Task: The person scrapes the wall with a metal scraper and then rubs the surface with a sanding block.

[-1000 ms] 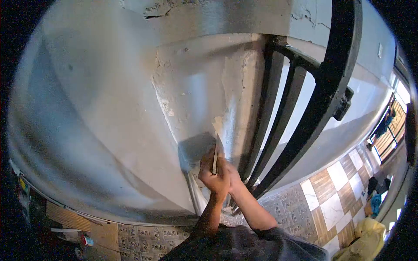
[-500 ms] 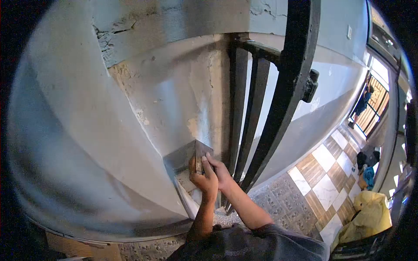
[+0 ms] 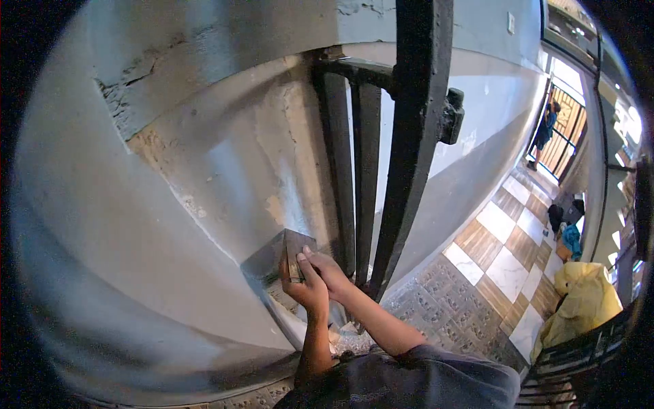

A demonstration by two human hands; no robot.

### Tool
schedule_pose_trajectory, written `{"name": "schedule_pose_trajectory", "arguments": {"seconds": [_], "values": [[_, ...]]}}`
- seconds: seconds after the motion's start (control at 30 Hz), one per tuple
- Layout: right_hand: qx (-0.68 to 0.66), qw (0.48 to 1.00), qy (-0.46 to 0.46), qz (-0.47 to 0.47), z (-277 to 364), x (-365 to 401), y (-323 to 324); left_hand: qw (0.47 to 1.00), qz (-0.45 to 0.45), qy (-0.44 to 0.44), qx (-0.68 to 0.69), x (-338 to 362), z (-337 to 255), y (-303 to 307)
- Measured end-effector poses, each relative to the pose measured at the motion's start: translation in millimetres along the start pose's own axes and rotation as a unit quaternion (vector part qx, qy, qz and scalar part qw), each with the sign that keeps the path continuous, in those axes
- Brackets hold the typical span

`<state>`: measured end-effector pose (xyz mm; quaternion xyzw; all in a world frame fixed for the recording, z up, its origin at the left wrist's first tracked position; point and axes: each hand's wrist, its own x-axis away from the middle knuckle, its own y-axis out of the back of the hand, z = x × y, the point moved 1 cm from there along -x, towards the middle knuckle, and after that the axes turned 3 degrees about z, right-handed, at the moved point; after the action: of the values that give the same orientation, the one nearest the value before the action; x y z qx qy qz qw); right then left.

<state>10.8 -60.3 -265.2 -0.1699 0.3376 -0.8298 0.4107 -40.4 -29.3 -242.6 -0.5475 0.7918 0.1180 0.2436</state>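
Both hands meet at a dark, flat-sided block (image 3: 300, 240) with a brownish edge, low against the worn, patchy wall (image 3: 231, 163). My left hand (image 3: 306, 290) is closed around its lower end, thumb up along the side. From the right, my right hand (image 3: 327, 270) presses in with bent fingers and thumb, overlapping the left hand in this view. Beyond the block, a pale streak runs up the wall. Just right of my hands stand the black metal bars (image 3: 364, 170) of a gate.
A thick gate post (image 3: 415, 136) with a latch (image 3: 451, 116) rises close on the right. Checkered floor tiles (image 3: 501, 221) lead toward a doorway, where a person (image 3: 547, 129) stands by a barred gate. A yellow sack (image 3: 586, 300) sits at lower right.
The view has swung to the right, so the wall and gate appear farther left. My hands keep the same hold on the block, low at the wall.
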Motion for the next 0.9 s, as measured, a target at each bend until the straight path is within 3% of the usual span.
{"name": "schedule_pose_trajectory", "arguments": {"seconds": [0.1,0.17,0.23,0.27,0.33,0.4,0.5,0.6,0.77,0.83,0.9], "values": [[0.022,1.000,-0.006,0.008,8.3,9.7,-12.8,0.999,-0.010,-0.012,-0.034,1.1,6.7,2.2],[0.039,0.998,0.011,-0.055,11.4,12.0,-20.6,0.996,-0.015,-0.039,-0.077,0.4,5.1,0.3],[0.102,0.992,0.027,-0.072,0.6,9.4,-11.1,0.996,0.011,0.056,0.064,1.4,-1.4,0.9],[0.166,0.982,0.037,-0.084,-0.9,9.6,-9.7,0.996,0.017,0.057,0.064,2.4,1.0,0.7],[0.140,0.987,0.022,-0.080,-3.6,11.6,-6.7,0.998,0.005,-0.009,-0.060,2.2,6.4,3.4],[0.207,0.974,0.044,-0.078,-8.5,7.4,0.7,0.996,0.001,-0.033,-0.078,0.8,0.5,1.9],[0.126,0.989,-0.006,-0.076,-13.4,7.1,2.4,0.996,0.005,-0.038,-0.075,0.4,-0.5,3.0],[0.069,0.993,0.034,-0.087,-23.4,5.2,2.2,0.997,0.024,-0.017,-0.068,2.5,2.0,6.1],[0.099,0.994,0.027,-0.040,-24.5,5.6,8.1,0.993,0.024,-0.021,-0.111,1.4,4.6,7.9],[0.119,0.992,0.030,-0.032,-19.8,8.0,4.8,0.999,0.021,-0.006,-0.047,2.2,5.6,6.8],[0.026,0.998,-0.004,-0.053,-22.0,7.8,1.9,0.997,0.026,-0.020,-0.072,2.3,3.7,7.3]]}}
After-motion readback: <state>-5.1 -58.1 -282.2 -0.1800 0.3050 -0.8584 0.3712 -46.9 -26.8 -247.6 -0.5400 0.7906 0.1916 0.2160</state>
